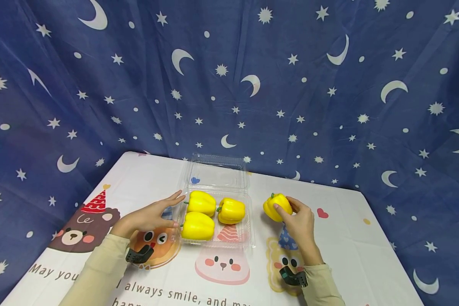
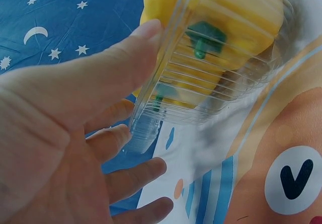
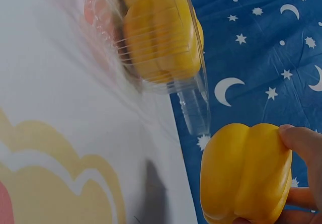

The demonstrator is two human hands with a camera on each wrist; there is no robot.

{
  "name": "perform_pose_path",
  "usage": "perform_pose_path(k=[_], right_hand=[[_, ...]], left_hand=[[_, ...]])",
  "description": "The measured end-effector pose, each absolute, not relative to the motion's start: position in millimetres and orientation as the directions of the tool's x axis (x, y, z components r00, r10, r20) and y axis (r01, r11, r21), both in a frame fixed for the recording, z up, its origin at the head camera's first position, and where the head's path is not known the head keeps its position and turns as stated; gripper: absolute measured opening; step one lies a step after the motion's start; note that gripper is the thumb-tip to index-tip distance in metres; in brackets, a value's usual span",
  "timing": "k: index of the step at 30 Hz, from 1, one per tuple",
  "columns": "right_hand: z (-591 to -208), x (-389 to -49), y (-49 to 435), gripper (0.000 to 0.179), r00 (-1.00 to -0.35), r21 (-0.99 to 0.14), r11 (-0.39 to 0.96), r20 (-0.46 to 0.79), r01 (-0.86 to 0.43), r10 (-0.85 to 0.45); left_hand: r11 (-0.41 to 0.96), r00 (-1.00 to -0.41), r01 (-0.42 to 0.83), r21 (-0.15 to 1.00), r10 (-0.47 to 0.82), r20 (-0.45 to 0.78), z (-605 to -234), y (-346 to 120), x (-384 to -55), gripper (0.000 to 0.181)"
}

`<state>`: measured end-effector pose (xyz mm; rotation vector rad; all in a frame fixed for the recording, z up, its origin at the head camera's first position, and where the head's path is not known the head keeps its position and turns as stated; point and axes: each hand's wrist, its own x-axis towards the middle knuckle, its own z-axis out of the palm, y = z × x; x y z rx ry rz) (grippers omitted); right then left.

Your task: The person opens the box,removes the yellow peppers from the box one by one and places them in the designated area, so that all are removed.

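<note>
A clear plastic clamshell container (image 1: pixel 251 219) lies on the table with its lid (image 1: pixel 219 171) folded back. Three yellow bell peppers sit inside: one at the back left (image 1: pixel 201 202), one at the front left (image 1: pixel 197 226) and one on the right (image 1: pixel 231 211). My left hand (image 1: pixel 149 218) is at the container's left side, fingers spread; the left wrist view shows the thumb (image 2: pixel 133 53) against the rim. To the right of the container, my right hand (image 1: pixel 301 221) grips a fourth yellow bell pepper (image 1: pixel 275 207) between thumb and fingers, its green stem facing up and left.
A white tablecloth (image 1: pixel 340 221) printed with cartoon faces and lettering covers the table. Behind it hangs a blue curtain (image 1: pixel 275 140) with moons and stars. Dark straps (image 1: pixel 139 254) are on both wrists.
</note>
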<state>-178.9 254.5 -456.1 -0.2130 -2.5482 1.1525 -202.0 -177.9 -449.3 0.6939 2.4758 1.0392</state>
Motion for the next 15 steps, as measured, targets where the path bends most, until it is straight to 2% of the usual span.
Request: perform_pose_path(k=[15], right_hand=[[-462.6,-183.0,260.7,0.062,-0.937,-0.755,0.650,0.160,0.086,0.310]], left_hand=[[0.609,-0.808,0.314,0.728,0.575,-0.133,-448.6,-178.2,-201.8,0.087]])
